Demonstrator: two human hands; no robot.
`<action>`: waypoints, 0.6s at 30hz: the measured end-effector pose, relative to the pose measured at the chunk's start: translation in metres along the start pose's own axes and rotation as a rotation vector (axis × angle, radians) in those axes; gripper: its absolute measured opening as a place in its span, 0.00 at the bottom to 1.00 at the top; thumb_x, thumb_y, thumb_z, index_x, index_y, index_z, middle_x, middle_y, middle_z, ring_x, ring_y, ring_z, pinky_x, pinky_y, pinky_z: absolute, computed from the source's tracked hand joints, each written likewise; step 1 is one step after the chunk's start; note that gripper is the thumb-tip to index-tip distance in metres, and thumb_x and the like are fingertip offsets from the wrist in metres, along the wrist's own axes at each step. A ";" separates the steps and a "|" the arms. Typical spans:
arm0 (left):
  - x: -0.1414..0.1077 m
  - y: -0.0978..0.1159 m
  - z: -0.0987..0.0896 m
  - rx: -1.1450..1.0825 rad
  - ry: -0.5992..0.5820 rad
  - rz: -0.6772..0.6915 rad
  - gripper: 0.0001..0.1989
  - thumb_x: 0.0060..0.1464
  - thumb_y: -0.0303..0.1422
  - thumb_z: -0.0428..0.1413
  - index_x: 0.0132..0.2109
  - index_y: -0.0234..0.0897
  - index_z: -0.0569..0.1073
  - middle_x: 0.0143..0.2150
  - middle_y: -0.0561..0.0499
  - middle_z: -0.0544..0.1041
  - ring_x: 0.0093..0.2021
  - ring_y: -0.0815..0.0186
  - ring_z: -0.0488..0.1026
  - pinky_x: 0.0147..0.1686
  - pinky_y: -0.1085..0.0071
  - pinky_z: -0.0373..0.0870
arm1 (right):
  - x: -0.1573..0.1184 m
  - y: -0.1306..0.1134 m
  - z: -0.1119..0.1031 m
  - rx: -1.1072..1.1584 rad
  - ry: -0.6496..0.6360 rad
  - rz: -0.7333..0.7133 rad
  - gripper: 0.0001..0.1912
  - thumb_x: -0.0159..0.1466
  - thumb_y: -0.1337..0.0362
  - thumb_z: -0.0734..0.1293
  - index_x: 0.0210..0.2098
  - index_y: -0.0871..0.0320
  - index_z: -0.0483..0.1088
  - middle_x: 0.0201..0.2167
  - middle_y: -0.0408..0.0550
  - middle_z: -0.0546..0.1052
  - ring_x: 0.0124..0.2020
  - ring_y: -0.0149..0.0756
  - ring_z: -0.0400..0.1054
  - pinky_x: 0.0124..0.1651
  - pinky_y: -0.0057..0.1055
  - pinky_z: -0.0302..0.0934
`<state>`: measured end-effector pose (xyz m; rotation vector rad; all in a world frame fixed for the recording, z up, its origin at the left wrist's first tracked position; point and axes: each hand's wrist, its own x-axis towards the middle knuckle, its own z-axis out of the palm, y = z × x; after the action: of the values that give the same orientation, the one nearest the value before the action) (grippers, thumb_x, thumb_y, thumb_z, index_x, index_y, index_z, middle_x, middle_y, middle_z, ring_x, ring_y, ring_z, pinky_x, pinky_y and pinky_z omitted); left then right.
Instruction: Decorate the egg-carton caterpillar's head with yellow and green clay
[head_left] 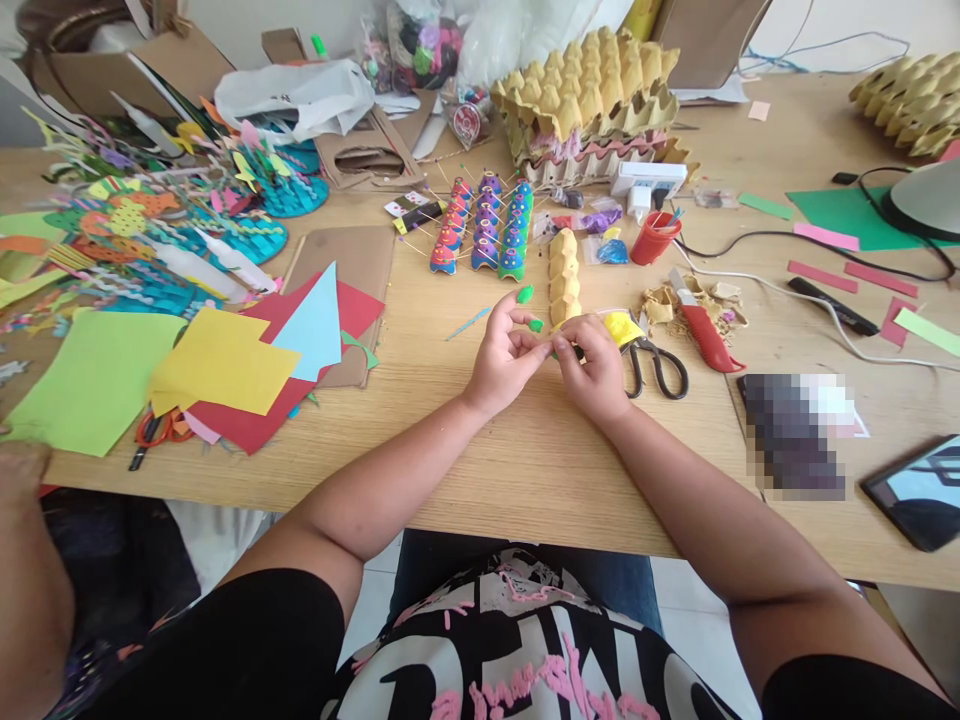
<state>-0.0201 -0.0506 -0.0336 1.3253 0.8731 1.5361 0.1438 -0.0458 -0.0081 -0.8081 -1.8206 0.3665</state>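
Left hand (504, 358) fingers spread, green pieces (525, 294) on two tips, right hand (595, 366) grip unclear

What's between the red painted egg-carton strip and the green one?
The purple strip lies between the red strip and green strip, in the head view.

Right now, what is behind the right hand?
Beyond the right hand lie a bumpy yellow strip and, farther right, a bright yellow item. Whatever the hand covers of them cannot be seen.

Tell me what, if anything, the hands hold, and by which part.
Green bits show on the left hand; whether it or the right hand pinches anything cannot be told.
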 end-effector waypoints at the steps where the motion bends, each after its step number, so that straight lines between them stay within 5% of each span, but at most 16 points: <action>1: 0.000 0.000 0.000 -0.004 -0.002 0.008 0.42 0.58 0.41 0.74 0.73 0.58 0.64 0.52 0.51 0.72 0.36 0.76 0.72 0.40 0.74 0.76 | 0.000 0.000 0.000 0.002 0.003 0.004 0.11 0.76 0.62 0.65 0.35 0.51 0.68 0.35 0.48 0.78 0.39 0.42 0.72 0.44 0.42 0.66; 14: 0.002 -0.004 -0.003 -0.025 0.005 0.008 0.39 0.58 0.47 0.73 0.70 0.53 0.65 0.53 0.51 0.73 0.39 0.75 0.73 0.44 0.73 0.76 | -0.001 0.002 -0.003 -0.040 -0.052 0.089 0.16 0.78 0.56 0.62 0.33 0.52 0.66 0.29 0.45 0.74 0.33 0.40 0.67 0.39 0.40 0.61; 18: 0.005 -0.001 -0.006 -0.029 0.125 -0.046 0.36 0.57 0.45 0.73 0.66 0.49 0.68 0.52 0.52 0.73 0.42 0.75 0.73 0.48 0.73 0.74 | 0.004 0.012 -0.013 -0.095 0.127 0.221 0.18 0.78 0.50 0.63 0.34 0.52 0.68 0.30 0.45 0.74 0.34 0.39 0.69 0.40 0.39 0.63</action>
<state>-0.0255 -0.0451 -0.0342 1.1905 0.9497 1.6031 0.1594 -0.0362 -0.0072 -1.0793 -1.6447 0.3633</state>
